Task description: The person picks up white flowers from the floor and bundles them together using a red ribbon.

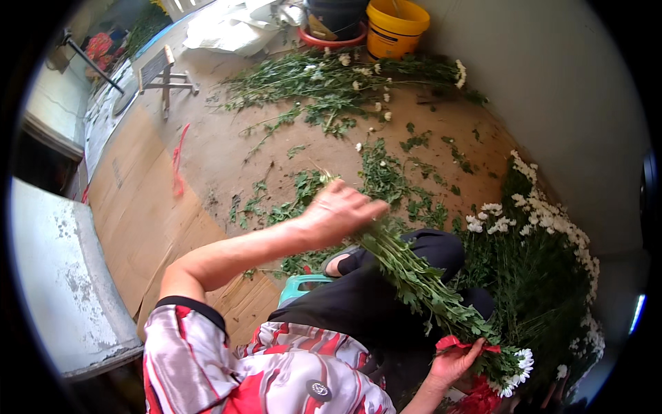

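Note:
A bunch of white chrysanthemums (427, 286) lies slantwise over my dark-trousered legs, blooms at the lower right and stems toward the upper left. My right hand (455, 360) holds it just below the blooms, where a red strip (452, 342) shows at the fingers. At the stem end my left hand (343, 209), smeared a little by motion, has its fingers curled round the stems. Pale stem ends (325, 177) stick out past its knuckles. More red material (479, 397) sits beneath the blooms, partly hidden.
Many white chrysanthemums (524, 255) stand massed along the right wall. Loose cut stems (303, 83) and leaves litter the floor ahead. Behind them are a yellow bucket (396, 31) and a dark pot. Cardboard (145, 207), a red strip (179, 162) and a folding stool (163, 76) are at left.

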{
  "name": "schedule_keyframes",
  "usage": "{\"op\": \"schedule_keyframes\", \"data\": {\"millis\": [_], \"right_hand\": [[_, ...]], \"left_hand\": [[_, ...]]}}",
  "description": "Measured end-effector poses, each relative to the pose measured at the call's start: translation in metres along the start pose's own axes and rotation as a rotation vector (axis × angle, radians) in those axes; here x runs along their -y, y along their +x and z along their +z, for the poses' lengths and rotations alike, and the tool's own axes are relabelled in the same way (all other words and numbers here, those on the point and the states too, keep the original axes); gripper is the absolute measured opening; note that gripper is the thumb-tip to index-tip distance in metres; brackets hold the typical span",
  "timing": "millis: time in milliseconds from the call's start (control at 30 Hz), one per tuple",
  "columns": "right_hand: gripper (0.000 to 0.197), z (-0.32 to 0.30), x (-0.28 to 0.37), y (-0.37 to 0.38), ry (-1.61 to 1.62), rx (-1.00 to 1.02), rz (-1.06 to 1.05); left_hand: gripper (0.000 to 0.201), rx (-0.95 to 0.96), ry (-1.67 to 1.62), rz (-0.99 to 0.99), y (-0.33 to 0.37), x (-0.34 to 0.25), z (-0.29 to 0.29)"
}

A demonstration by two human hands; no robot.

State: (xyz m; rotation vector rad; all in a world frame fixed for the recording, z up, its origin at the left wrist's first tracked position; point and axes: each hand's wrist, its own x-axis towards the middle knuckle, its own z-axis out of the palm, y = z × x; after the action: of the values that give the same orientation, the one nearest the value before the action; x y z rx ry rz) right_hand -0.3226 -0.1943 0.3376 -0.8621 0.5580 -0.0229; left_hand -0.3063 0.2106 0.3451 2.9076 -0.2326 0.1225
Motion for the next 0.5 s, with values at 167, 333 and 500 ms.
{"op": "schedule_keyframes", "data": {"millis": [167,333,500], "right_hand": [[0.046,-0.03,0.015,0.02,0.0,0.09,-0.231],[0.022,-0.011,0.024,-0.002,0.195,0.057,-0.121],[0.011,-0.008,0.025,0.006,0.26,0.026,-0.181]], "left_hand": [[0.025,-0.036,-0.11,0.072,-0.005,0.074,0.022],[0.022,-0.126,-0.371,-0.083,-0.007,0.079,0.066],[0.02,-0.402,-1.487,-0.608,0.035,0.132,0.143]]}}
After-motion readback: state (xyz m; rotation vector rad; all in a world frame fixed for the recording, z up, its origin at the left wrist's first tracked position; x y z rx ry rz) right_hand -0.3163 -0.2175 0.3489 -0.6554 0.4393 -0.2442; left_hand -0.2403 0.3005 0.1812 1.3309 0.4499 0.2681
